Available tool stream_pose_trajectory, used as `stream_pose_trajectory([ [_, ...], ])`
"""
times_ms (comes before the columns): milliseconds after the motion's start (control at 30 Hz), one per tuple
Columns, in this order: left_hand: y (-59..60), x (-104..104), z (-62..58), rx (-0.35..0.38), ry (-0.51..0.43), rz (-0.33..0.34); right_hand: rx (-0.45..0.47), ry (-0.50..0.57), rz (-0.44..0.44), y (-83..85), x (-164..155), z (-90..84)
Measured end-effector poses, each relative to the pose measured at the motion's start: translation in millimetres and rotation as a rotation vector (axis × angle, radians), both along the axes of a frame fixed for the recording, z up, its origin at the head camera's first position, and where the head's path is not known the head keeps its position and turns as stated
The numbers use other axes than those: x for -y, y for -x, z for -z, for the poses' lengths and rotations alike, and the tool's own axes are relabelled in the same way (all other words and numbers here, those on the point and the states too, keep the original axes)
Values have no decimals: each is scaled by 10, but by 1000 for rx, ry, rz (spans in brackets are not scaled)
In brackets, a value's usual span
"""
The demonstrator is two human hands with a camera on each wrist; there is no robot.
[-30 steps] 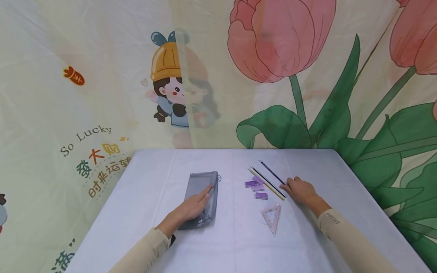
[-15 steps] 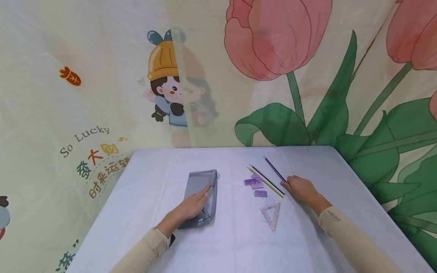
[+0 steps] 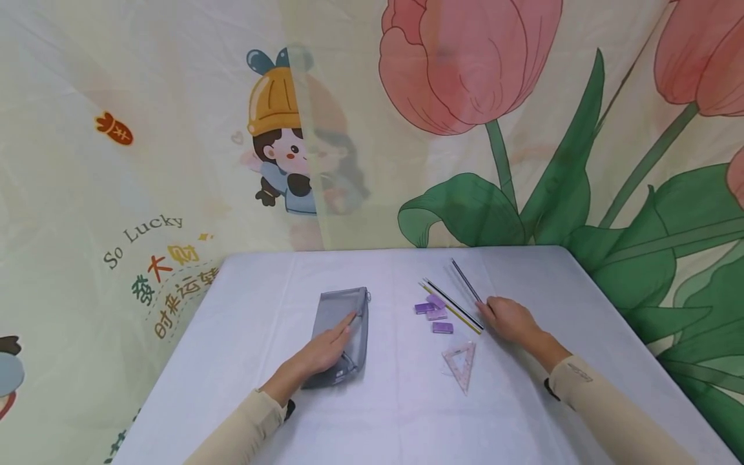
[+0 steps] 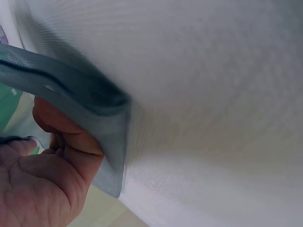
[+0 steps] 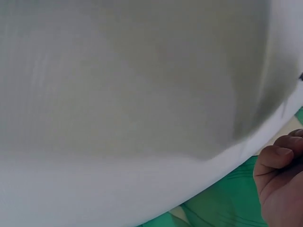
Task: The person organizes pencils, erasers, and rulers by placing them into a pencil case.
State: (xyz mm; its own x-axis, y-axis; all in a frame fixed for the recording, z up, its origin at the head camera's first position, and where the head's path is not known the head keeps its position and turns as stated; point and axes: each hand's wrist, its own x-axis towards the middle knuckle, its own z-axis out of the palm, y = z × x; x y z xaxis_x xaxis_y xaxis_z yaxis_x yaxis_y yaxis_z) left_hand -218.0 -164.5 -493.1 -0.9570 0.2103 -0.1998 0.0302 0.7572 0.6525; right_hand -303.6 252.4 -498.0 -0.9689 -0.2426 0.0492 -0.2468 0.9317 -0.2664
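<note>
Left hand: left hand [image 3: 321, 352] was laid flat, fingers straight, on the grey mesh pencil pouch [image 3: 340, 336]; pressing, not gripping. In the left wrist view the pouch edge [image 4: 90, 118] was seen against the thumb and palm [image 4: 42, 179].
Pouch: kept lying on the white table [image 3: 244, 303], left of centre, zip end toward the far side; no shift noted against the earlier frames.
Erasers: three purple erasers [image 3: 434, 313] were left untouched between pouch and pencils.
Set square: clear triangle [image 3: 461, 363] was left lying nearer the person, just below the erasers.
Pencils: yellow pencil [image 3: 450, 307] and black pencil [image 3: 453, 302] were left side by side; dark blue pencil [image 3: 466, 281] was swung more upright, its far end farther from the other two than a second ago.
Right hand: right hand [image 3: 507, 320] was held with fingers curled at the near end of the dark blue pencil; a pinch was likely, but the fingertips were hidden, so the grip could not be told for certain.
Change read: only the dark blue pencil was moved; it was judged as being separated from the group, not yet lifted.
Right wrist view: blurred tablecloth and fingertips [image 5: 279, 165] only.
</note>
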Motion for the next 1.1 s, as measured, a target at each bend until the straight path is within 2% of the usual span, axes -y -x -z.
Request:
stream_pose_trajectory([
  [167,2,19,3,3,-15,-6,-51,49,8,-95,146,-90],
  [433,2,36,-4,-49,-11,18,-120,119,3,-280,500,-150],
  [700,-4,22,-1,-62,-1,15,-140,211,-30,-523,871,-183],
  [1100,-5,25,18,-46,-29,15,-122,220,-125,-857,1328,-104],
])
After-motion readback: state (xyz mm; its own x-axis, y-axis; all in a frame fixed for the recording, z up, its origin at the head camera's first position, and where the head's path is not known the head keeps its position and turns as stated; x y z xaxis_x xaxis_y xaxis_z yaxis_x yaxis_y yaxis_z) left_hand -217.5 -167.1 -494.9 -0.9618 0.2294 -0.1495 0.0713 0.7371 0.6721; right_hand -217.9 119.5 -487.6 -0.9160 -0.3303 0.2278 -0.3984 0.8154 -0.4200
